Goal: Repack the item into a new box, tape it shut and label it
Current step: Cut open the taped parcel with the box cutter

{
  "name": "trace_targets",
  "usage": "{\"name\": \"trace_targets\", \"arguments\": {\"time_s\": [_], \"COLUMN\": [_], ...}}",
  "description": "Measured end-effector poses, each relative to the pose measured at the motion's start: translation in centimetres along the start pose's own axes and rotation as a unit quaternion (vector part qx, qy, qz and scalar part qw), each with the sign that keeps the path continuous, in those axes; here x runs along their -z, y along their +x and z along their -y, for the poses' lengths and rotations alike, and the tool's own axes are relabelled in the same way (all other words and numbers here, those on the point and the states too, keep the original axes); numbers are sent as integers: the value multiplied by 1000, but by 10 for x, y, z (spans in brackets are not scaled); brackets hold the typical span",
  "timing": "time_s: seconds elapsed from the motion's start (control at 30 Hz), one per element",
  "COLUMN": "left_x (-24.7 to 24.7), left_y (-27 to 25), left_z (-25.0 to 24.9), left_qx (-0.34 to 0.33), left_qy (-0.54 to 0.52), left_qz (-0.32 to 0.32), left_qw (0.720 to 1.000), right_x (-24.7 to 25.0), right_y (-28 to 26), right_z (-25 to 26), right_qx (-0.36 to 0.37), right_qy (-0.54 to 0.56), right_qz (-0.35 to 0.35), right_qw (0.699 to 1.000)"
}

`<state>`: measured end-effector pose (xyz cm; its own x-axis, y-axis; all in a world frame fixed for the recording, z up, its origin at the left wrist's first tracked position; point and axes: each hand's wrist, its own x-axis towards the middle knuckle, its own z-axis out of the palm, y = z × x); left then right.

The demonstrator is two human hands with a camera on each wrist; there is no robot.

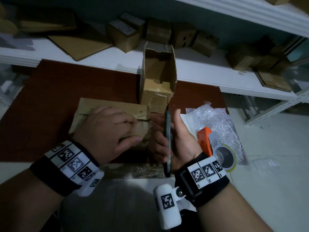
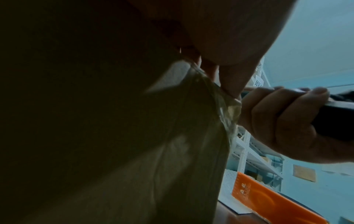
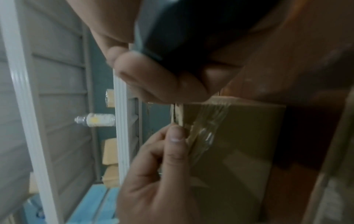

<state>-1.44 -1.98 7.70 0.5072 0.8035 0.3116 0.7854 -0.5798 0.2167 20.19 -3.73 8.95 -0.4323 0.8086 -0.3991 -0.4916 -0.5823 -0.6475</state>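
Two hands: box (image 1: 107, 113), phone (image 1: 168, 139)

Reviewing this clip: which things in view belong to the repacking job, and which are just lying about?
In the job:
- taped box under the left hand
- dark flat item gripped by the right hand
- open box
- tape dispenser
- bubble wrap

Lying about:
- shelf boxes
- flat cardboard
- bottle

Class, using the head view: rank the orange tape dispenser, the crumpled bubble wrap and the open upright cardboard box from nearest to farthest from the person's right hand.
1. Orange tape dispenser: just right of the right hand, at the wrist.
2. Crumpled bubble wrap: under and beyond the dispenser, further right.
3. Open upright cardboard box: ahead of the fingertips, towards the shelf.

The last two are fairly close; the ranking between them is tentative.
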Motion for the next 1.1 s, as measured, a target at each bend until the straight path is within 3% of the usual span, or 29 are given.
{"name": "trace_targets", "arguments": {"time_s": [0.1,0.2,0.3,0.53,0.73,0.83,1.1], "left_x": [-2,-2,-1,3,3,3,6], "left_y": [-1,-2,-3,-1,0,-2,-2], "left_z": [1,1,1,1,3,3,3], "left_qx": [-7,-8,-11,-6,-20,-23,9], "left_qy": [-9,-16,-20,-12,-28,-40,-29], "left_qz": [-9,5,7,30,24,13,48], "left_qw": [1000,1000,1000,999,999,999,998], "right_x": [-2,-2,-8,-5,6,6,6], "right_y": [-1,-1,-2,-1,1,5,9], "right_z": [5,4,-2,5,4,-1,-8], "right_qx": [-2,41,96,-5,-58,-64,-54], "right_qy": [-1,-173,-245,-115,114,152,190], "right_qz": [-3,-97,-110,-84,45,86,97], "right_qw": [1000,979,958,990,991,983,975]}}
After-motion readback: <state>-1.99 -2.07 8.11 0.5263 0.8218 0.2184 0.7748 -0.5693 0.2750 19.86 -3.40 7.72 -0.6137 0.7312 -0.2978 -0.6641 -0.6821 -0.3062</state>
